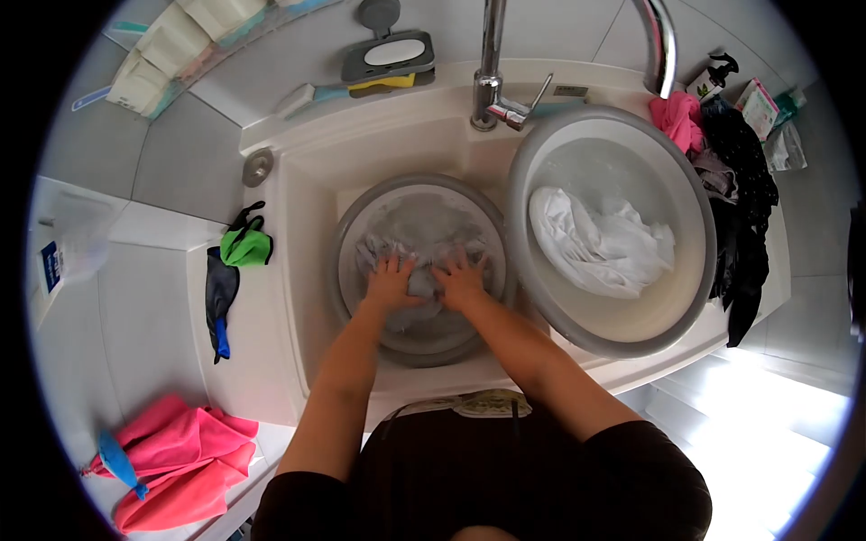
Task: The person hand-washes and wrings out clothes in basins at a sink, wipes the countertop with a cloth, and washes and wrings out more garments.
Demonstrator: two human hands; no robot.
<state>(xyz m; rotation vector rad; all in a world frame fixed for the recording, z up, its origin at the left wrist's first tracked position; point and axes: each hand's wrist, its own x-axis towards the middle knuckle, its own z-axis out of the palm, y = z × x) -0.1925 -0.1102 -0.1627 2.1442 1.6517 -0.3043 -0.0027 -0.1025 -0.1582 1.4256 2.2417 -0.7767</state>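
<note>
Both of my hands are in a round grey-rimmed basin [345, 311] of cloudy water inside the sink. My left hand [391, 281] presses with spread fingers on a wet, pale cloth [417, 311] in the water. Beside it, my right hand [462, 278] also has its fingers apart, over the cloth's right part. Much of the cloth is under water and its outline is unclear. To the right, a larger grey-rimmed basin [702, 243] holds water and a white cloth [600, 242], partly above the surface.
A chrome faucet [489, 86] stands behind the basins. Dark clothes [744, 180] and a pink cloth [677, 120] lie on the right counter. Green [245, 245] and grey [221, 293] cloths lie left of the sink. Pink fabric [194, 460] is at lower left.
</note>
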